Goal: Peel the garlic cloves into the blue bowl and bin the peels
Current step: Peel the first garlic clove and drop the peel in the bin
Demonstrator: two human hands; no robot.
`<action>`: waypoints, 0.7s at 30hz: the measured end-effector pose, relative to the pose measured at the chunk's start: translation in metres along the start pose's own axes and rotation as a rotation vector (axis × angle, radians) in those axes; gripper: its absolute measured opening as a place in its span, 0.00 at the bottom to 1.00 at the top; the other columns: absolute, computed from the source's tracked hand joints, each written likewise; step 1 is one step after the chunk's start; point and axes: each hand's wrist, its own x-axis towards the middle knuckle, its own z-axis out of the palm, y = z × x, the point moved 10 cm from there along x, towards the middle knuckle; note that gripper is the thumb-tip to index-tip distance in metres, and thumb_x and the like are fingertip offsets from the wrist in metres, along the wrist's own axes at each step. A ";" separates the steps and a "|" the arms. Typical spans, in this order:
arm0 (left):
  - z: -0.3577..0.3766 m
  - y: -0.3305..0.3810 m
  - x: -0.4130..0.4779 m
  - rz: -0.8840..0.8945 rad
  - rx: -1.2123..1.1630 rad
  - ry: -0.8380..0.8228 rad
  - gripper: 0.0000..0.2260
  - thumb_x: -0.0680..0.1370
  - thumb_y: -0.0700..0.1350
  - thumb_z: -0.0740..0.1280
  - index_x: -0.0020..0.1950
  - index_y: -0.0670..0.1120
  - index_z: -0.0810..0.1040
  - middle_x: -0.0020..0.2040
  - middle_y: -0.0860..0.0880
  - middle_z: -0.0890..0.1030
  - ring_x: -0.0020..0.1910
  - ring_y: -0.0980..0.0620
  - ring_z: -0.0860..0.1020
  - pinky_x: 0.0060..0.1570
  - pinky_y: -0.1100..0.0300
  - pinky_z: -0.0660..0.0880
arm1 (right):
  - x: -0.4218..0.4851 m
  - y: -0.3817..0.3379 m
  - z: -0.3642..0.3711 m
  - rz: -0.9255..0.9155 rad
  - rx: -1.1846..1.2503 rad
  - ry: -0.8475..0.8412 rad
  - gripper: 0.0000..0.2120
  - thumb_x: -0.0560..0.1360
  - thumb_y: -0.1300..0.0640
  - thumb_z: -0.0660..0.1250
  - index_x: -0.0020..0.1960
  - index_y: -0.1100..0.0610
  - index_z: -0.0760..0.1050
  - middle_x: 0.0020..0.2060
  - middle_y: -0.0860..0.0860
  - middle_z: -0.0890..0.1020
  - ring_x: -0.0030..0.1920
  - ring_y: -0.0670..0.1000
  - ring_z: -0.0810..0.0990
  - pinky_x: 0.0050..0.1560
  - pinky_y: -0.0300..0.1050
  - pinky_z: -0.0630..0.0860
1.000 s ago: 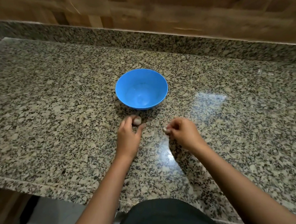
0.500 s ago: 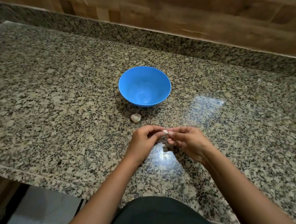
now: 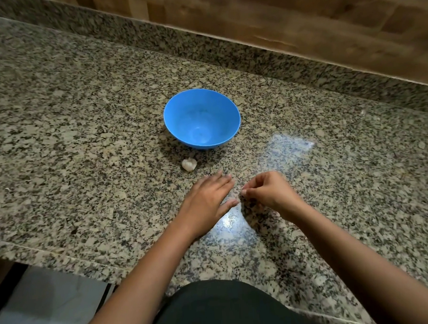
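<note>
Just beside blue bowl (image 3: 178,119), pale unpeeled garlic clove (image 3: 189,164)

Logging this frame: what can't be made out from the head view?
1. What, if anything, the right hand pinches: its curled fingers hide it.
2. The garlic beside the blue bowl: too small to tell whether it is peeled, or one clove or several.
3. The bin: outside the frame's edges.
4. Whether the flat left hand touches the counter: the top-down angle hides any gap.

Bowl (image 3: 201,113) on counter (image 3: 81,119); garlic clove (image 3: 189,164) just before bowl; left hand (image 3: 205,199) beside right hand (image 3: 269,192), both before clove.
</note>
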 end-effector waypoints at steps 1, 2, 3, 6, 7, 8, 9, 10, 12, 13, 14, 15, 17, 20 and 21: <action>0.001 0.000 0.000 0.003 0.003 -0.004 0.24 0.81 0.59 0.51 0.76 0.53 0.56 0.76 0.56 0.55 0.75 0.59 0.48 0.70 0.63 0.38 | 0.001 -0.002 0.000 0.008 -0.022 0.003 0.03 0.73 0.62 0.69 0.42 0.62 0.78 0.36 0.54 0.81 0.33 0.50 0.77 0.31 0.40 0.75; 0.001 0.000 0.000 0.005 0.003 -0.005 0.24 0.81 0.59 0.51 0.76 0.53 0.56 0.76 0.57 0.55 0.75 0.59 0.48 0.70 0.63 0.37 | 0.003 -0.003 0.000 0.018 -0.036 0.002 0.03 0.73 0.63 0.68 0.42 0.63 0.78 0.36 0.55 0.81 0.33 0.51 0.77 0.31 0.42 0.76; 0.002 -0.001 0.000 0.005 0.000 -0.001 0.24 0.81 0.59 0.51 0.76 0.53 0.56 0.76 0.57 0.55 0.75 0.60 0.48 0.70 0.64 0.37 | 0.005 -0.004 0.000 0.027 -0.051 -0.002 0.03 0.74 0.63 0.68 0.42 0.63 0.78 0.36 0.55 0.81 0.33 0.51 0.77 0.31 0.43 0.76; 0.003 -0.002 0.000 0.007 -0.004 0.006 0.25 0.80 0.60 0.50 0.76 0.53 0.57 0.76 0.57 0.56 0.75 0.60 0.49 0.70 0.64 0.38 | 0.009 -0.007 0.002 0.040 -0.116 -0.023 0.03 0.73 0.64 0.69 0.41 0.63 0.78 0.37 0.56 0.81 0.34 0.51 0.78 0.36 0.45 0.78; 0.003 -0.002 0.000 0.010 -0.002 0.012 0.26 0.79 0.60 0.50 0.75 0.53 0.57 0.76 0.57 0.57 0.75 0.59 0.50 0.71 0.63 0.39 | 0.009 -0.009 0.003 0.031 -0.150 -0.025 0.03 0.73 0.63 0.69 0.42 0.62 0.79 0.38 0.56 0.82 0.36 0.51 0.79 0.39 0.46 0.79; 0.002 -0.002 0.000 0.013 -0.002 0.022 0.26 0.79 0.60 0.50 0.75 0.53 0.58 0.76 0.56 0.57 0.75 0.59 0.51 0.71 0.63 0.39 | 0.010 -0.011 0.003 0.016 -0.194 -0.024 0.03 0.73 0.63 0.69 0.42 0.62 0.79 0.39 0.55 0.82 0.38 0.51 0.80 0.41 0.46 0.80; 0.001 -0.003 0.001 0.014 -0.004 0.031 0.26 0.79 0.60 0.49 0.75 0.52 0.59 0.76 0.56 0.58 0.75 0.59 0.51 0.71 0.63 0.40 | 0.010 -0.014 0.004 0.003 -0.240 -0.021 0.03 0.73 0.62 0.68 0.42 0.61 0.79 0.40 0.55 0.82 0.40 0.51 0.81 0.42 0.46 0.81; 0.001 -0.003 0.001 0.016 -0.008 0.036 0.26 0.79 0.60 0.49 0.75 0.52 0.59 0.76 0.56 0.58 0.75 0.59 0.51 0.71 0.63 0.40 | 0.011 -0.016 0.004 -0.006 -0.271 -0.020 0.02 0.73 0.62 0.68 0.43 0.61 0.79 0.40 0.54 0.82 0.41 0.51 0.81 0.43 0.46 0.81; 0.002 -0.003 0.001 0.018 -0.010 0.034 0.26 0.79 0.60 0.49 0.75 0.52 0.58 0.76 0.56 0.57 0.75 0.59 0.50 0.72 0.63 0.41 | 0.011 -0.016 0.005 -0.022 -0.287 -0.023 0.02 0.73 0.62 0.68 0.43 0.60 0.79 0.40 0.54 0.82 0.40 0.50 0.81 0.42 0.45 0.81; 0.002 -0.003 0.001 0.017 -0.011 0.031 0.27 0.78 0.60 0.48 0.75 0.52 0.58 0.76 0.56 0.57 0.75 0.59 0.50 0.72 0.62 0.41 | 0.010 -0.015 0.005 -0.033 -0.287 -0.022 0.02 0.73 0.62 0.68 0.42 0.60 0.78 0.40 0.53 0.82 0.40 0.49 0.81 0.40 0.43 0.81; 0.002 -0.002 0.000 0.019 -0.011 0.030 0.27 0.78 0.61 0.47 0.75 0.52 0.58 0.76 0.56 0.58 0.75 0.59 0.51 0.72 0.62 0.42 | 0.008 -0.014 0.005 -0.046 -0.282 -0.015 0.02 0.74 0.62 0.68 0.42 0.59 0.78 0.39 0.52 0.81 0.39 0.49 0.80 0.38 0.41 0.80; 0.001 -0.002 0.000 0.027 -0.012 0.039 0.27 0.78 0.61 0.47 0.75 0.52 0.59 0.75 0.56 0.58 0.75 0.59 0.52 0.72 0.61 0.43 | 0.006 -0.012 0.006 -0.059 -0.273 0.002 0.02 0.74 0.62 0.68 0.42 0.58 0.77 0.38 0.52 0.81 0.38 0.48 0.80 0.36 0.39 0.78; -0.002 -0.001 0.001 0.028 -0.066 0.072 0.24 0.79 0.59 0.52 0.73 0.51 0.65 0.74 0.55 0.63 0.74 0.58 0.56 0.72 0.61 0.46 | 0.001 -0.004 0.005 -0.073 -0.180 0.047 0.03 0.74 0.61 0.69 0.42 0.58 0.77 0.38 0.52 0.81 0.39 0.49 0.79 0.37 0.39 0.77; -0.016 -0.013 0.002 -0.142 -0.500 0.148 0.12 0.77 0.48 0.65 0.60 0.49 0.79 0.61 0.53 0.78 0.64 0.57 0.72 0.67 0.62 0.65 | -0.009 0.014 0.013 -0.008 0.393 -0.015 0.02 0.73 0.63 0.68 0.43 0.62 0.77 0.38 0.55 0.81 0.32 0.51 0.78 0.36 0.47 0.78; -0.017 -0.017 0.002 -0.222 -0.715 0.142 0.08 0.76 0.45 0.68 0.55 0.48 0.81 0.54 0.52 0.81 0.58 0.57 0.77 0.60 0.64 0.72 | -0.013 0.017 0.017 0.021 0.611 -0.059 0.02 0.73 0.65 0.67 0.44 0.64 0.77 0.38 0.56 0.81 0.29 0.50 0.75 0.33 0.47 0.78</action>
